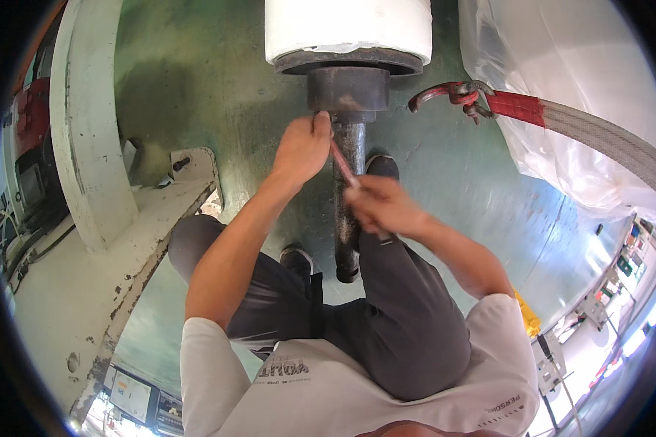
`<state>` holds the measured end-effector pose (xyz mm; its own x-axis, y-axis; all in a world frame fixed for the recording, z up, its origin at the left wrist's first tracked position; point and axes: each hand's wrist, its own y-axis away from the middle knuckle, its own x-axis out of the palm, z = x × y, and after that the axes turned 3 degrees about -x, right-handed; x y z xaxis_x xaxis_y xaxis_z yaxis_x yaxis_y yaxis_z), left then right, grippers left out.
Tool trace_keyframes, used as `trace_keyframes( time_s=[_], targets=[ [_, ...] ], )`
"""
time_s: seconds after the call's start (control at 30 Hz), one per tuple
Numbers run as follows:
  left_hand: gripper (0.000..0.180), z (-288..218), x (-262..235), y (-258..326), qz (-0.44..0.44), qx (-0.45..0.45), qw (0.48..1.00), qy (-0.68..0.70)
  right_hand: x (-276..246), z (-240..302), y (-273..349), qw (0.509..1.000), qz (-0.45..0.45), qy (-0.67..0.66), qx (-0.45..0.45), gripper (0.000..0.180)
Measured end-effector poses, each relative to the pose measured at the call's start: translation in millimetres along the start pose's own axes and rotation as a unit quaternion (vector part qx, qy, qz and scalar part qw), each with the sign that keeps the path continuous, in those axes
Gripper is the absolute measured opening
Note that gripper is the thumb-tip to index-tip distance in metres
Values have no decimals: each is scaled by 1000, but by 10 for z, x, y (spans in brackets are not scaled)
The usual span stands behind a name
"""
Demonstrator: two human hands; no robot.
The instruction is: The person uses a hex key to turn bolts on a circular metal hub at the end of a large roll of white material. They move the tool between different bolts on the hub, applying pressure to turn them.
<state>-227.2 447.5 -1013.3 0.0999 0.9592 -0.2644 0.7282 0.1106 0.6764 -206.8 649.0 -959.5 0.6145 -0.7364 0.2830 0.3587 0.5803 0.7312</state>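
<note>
A dark steel shaft (350, 218) sticks out from a wide collar (348, 87) under a white roll (348, 28), ending between my knees. My left hand (301, 149) rests on the shaft just below the collar, fingers pressed to it. My right hand (383, 206) is closed around a thin reddish rod-like tool (343, 165) whose tip points up toward my left hand's fingers. The right hand is slightly blurred.
A cream-painted machine frame (87, 146) with chipped paint stands at the left, above a green floor (219, 80). A red hook (452, 95) on a grey lifting strap (598, 138) hangs at the right, beside a clear plastic-wrapped bulk (561, 73). My shoes (381, 167) are below the shaft.
</note>
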Motion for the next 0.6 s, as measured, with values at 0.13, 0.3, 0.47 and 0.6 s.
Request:
trace_keyframes(
  time_s=[0.13,0.3,0.47,0.6],
  targets=[
    [39,-361,13,130,94,-124,963,220,-532,424,208,842,-98,505,-166,21],
    [27,-420,22,86,157,-206,849,460,-764,947,253,660,-132,726,-141,15],
    [26,-349,62,68,180,-192,832,489,-998,517,157,517,-268,711,-395,19],
    [30,-375,28,83,182,-181,858,445,-1040,406,-6,454,-350,682,-454,31]
  ],
)
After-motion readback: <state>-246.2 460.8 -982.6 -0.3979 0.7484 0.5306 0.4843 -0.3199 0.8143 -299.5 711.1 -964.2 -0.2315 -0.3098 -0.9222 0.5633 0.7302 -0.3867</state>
